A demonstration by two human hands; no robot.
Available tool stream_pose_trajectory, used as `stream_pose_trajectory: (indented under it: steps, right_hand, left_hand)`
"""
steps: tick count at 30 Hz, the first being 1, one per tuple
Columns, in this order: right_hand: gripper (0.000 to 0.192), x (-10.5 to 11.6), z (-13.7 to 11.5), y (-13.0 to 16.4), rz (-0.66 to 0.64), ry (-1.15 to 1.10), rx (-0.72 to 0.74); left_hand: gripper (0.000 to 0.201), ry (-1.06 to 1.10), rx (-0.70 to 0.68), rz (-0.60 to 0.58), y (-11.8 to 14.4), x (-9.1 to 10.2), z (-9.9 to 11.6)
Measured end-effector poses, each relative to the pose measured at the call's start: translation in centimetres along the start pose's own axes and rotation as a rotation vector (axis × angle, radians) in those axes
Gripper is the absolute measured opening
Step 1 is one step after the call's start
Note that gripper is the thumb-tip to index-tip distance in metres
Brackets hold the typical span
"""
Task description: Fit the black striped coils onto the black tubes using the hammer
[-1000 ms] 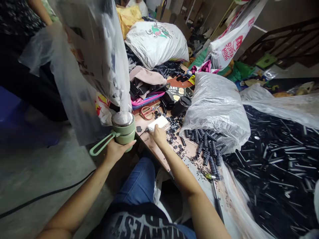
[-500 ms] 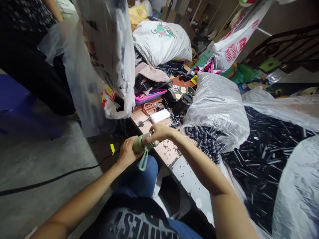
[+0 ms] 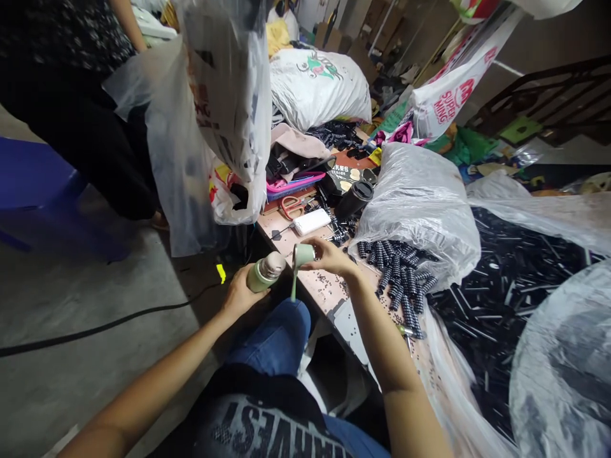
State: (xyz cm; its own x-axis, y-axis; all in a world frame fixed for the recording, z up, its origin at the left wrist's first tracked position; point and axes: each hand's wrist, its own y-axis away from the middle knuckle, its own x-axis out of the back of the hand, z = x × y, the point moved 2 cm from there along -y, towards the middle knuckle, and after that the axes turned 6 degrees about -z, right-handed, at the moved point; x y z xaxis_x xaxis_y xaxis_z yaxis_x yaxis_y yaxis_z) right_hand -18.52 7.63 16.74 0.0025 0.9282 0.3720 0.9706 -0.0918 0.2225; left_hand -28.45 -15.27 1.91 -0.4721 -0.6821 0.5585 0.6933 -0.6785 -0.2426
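My left hand point(image 3: 240, 294) grips a light green bottle point(image 3: 264, 273), tilted with its pale open neck pointing right. My right hand point(image 3: 327, 256) holds the bottle's green cap point(image 3: 302, 256) just to the right of the neck, apart from it; a green loop strap point(image 3: 293, 286) hangs down from the cap. Both hands are over the near edge of the worktable point(image 3: 324, 291), above my blue-jeaned knee.
On the table lie a white power bank point(image 3: 312, 222), red scissors point(image 3: 291, 206), a black cup point(image 3: 354, 199), black ribbed parts point(image 3: 398, 273) and a big clear bag point(image 3: 415, 203). Another person point(image 3: 71, 108) stands at left holding a plastic bag point(image 3: 210, 114). A black cable point(image 3: 95, 327) crosses the floor.
The bottle came down from under the hanging bag to my lap. My right hand left the table, gripped the cap and took it off; the cap is now apart from the neck.
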Motion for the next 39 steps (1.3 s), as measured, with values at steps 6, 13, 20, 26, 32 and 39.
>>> stream_pose_trajectory:
  steps: [6, 13, 20, 26, 32, 39]
  right_hand:
    - [0.061, -1.8, 5.3, 0.3, 0.279, -0.08, 0.036]
    - [0.071, -2.8, 9.2, -0.7, 0.541, 0.252, 0.049]
    - [0.093, -3.3, 5.9, 1.7, 0.65, 0.351, 0.11]
    - [0.095, -6.6, -1.1, 1.8, 0.259, -0.053, 0.338]
    - [0.078, -6.6, -0.1, 1.3, 0.348, -0.046, 0.327]
    - [0.07, -8.3, 1.4, 6.4, 0.838, 0.426, 0.469]
  left_hand:
    - [0.069, 0.095, 0.105, 0.116, -0.2, 1.2, -0.1]
    - [0.068, 0.125, 0.127, 0.1, -1.1, 3.1, 1.6]
    - [0.072, 0.248, 0.046, -0.075, -1.1, 3.6, 3.3]
    - [0.071, 0.151, -0.07, -0.166, -0.8, 3.1, 4.7]
    - [0.065, -0.028, -0.144, -0.226, -1.1, 2.8, 5.1]
    - [0.059, -0.272, -0.078, -0.294, -2.4, 3.5, 6.3]
